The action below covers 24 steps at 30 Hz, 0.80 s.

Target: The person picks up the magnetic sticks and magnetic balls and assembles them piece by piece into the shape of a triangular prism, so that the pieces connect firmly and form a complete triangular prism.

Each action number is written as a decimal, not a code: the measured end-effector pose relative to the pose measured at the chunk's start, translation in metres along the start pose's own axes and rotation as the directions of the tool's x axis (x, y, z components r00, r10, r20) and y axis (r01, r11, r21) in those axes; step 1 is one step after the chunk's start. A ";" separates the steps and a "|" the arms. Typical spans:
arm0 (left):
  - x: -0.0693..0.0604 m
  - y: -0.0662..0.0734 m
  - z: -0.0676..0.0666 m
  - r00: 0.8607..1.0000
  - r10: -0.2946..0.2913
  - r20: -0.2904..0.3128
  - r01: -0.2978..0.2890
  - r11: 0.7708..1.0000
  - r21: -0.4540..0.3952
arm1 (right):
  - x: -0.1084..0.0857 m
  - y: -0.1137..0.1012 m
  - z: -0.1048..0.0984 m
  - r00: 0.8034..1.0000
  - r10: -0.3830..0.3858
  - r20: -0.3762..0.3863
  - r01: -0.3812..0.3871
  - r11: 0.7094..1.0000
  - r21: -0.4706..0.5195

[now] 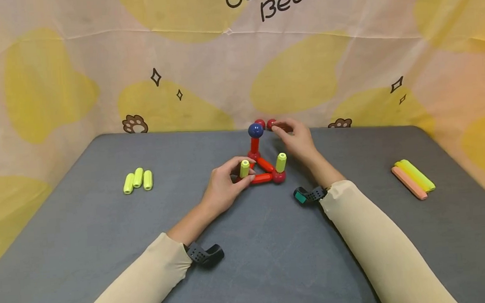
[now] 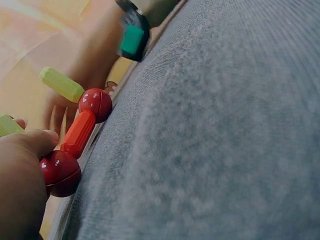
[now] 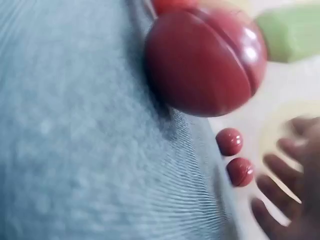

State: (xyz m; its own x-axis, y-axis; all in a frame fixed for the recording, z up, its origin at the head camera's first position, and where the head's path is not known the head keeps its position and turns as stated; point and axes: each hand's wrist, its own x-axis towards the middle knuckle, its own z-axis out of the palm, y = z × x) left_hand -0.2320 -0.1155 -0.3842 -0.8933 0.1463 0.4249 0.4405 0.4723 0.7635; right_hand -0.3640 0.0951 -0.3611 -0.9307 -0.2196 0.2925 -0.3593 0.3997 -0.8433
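Note:
A triangle of red rods with dark red balls at its corners stands at the centre; one upright red rod (image 1: 254,145) bears a blue ball (image 1: 255,130). My left hand (image 1: 223,185) pinches the upright green rod (image 1: 245,169) at the left corner, whose red ball (image 2: 61,172) shows in the left wrist view. Another green rod (image 1: 281,162) rises from the right corner ball (image 1: 279,176). Behind the frame, my right hand (image 1: 298,141) is beside two loose red balls (image 1: 271,124); in the right wrist view its fingers (image 3: 280,200) are spread and hold nothing.
Several short green rods (image 1: 138,177) lie on the left of the grey table (image 1: 266,261). On the right are longer rods, yellow-green ones (image 1: 418,176) beside an orange one (image 1: 410,183). A patterned cloth (image 1: 205,79) hangs behind the table's back edge.

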 end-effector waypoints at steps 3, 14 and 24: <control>0.000 0.000 0.000 1.000 -0.008 0.004 0.008 1.000 -0.002 | 0.004 0.018 -0.002 0.998 -0.018 -0.059 0.008 0.987 -0.161; 0.000 0.002 0.003 1.000 -0.019 0.014 0.020 1.000 -0.017 | 0.024 0.039 -0.001 0.984 -0.141 0.104 0.168 0.933 -0.318; 0.001 0.001 0.001 0.999 -0.036 0.010 0.036 0.999 -0.004 | 0.021 0.037 0.002 0.986 -0.160 -0.040 0.143 0.951 -0.276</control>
State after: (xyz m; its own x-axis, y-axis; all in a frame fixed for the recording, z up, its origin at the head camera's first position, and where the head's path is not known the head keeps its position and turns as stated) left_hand -0.2327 -0.1140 -0.3834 -0.9094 0.1377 0.3924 0.4084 0.4737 0.7803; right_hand -0.3969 0.1032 -0.3866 -0.8634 -0.2445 0.4413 -0.4930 0.5941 -0.6356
